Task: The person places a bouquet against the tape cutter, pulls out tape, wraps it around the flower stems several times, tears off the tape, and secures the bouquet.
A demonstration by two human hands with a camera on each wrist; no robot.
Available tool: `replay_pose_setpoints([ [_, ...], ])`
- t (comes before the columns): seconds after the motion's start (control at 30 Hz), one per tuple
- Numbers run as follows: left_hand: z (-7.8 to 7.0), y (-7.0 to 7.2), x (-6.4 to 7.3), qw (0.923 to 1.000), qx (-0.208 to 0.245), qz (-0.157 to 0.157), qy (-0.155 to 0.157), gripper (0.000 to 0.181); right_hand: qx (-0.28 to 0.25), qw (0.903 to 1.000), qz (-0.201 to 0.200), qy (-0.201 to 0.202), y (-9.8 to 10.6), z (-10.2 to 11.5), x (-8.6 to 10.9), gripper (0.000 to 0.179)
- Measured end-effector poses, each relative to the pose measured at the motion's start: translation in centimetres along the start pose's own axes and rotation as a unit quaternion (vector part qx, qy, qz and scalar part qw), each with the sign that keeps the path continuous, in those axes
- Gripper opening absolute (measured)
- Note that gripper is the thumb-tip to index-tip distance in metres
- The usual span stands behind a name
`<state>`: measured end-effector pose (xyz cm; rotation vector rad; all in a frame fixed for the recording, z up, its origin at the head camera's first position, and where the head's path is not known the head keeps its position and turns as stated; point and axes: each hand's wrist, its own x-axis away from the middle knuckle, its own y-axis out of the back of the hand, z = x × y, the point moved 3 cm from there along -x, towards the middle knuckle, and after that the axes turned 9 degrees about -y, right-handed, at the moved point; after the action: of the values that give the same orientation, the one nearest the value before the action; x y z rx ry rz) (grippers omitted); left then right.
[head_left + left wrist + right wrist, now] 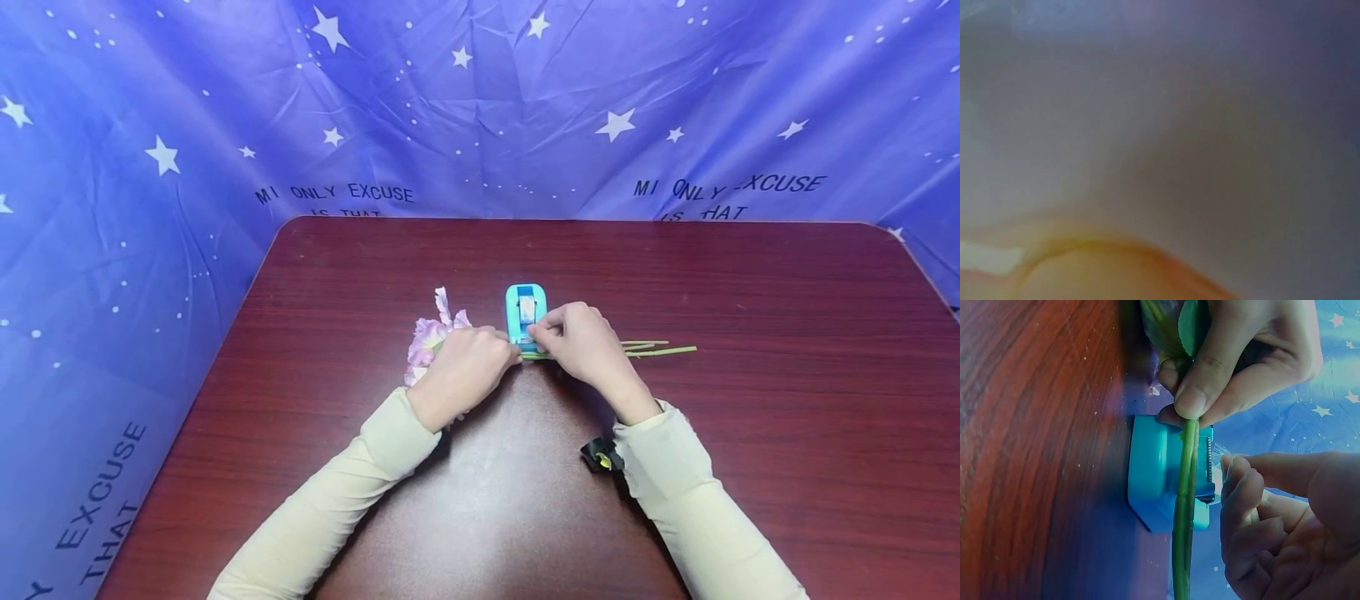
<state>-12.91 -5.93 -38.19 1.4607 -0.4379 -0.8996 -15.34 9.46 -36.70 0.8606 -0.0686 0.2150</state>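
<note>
Several green flower stems (pixel 1185 506) are pinched between the thumb and fingers of my left hand (pixel 468 362). Pink-purple artificial flowers (pixel 424 337) stick out to the left of that hand, partly hidden by it. Just behind the stems stands a turquoise tape dispenser (pixel 513 321) with a roll of clear tape (pixel 527 309). At its toothed edge, my right hand (pixel 588 343) pinches the end of the clear tape between thumb and forefinger, as the right wrist view shows. The left wrist view is blurred, filled by something pale up close.
The stem ends (pixel 660 351) reach out to the right past my right hand. A small black object (pixel 600 456) with a yellow spot shows beside the right cuff. Behind the dark red wooden table (pixel 787 375) hangs a blue star-patterned cloth (pixel 480 108).
</note>
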Motion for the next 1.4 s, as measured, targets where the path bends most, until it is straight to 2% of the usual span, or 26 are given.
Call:
replay_pose_setpoints([
  [0.2,-0.04,0.02,0.0,1.0,0.0,0.002,0.008,0.021,0.005,1.0,0.001,0.001,-0.02,0.0,0.11,0.037],
  [0.37,-0.04,-0.05,-0.03,1.0,0.001,0.002,0.002,0.02,-0.001,0.9999,0.011,-0.002,-0.1,-0.15,0.23,0.032],
  [1.03,-0.05,-0.04,-0.28,0.9999,0.01,0.006,0.01,0.024,-0.006,0.9997,0.021,0.013,-0.04,-0.42,0.54,0.03],
  [1.4,-0.06,0.02,-0.3,0.9998,0.009,0.005,0.015,0.024,-0.038,0.9984,0.043,0.003,-0.18,-0.52,0.78,0.028],
])
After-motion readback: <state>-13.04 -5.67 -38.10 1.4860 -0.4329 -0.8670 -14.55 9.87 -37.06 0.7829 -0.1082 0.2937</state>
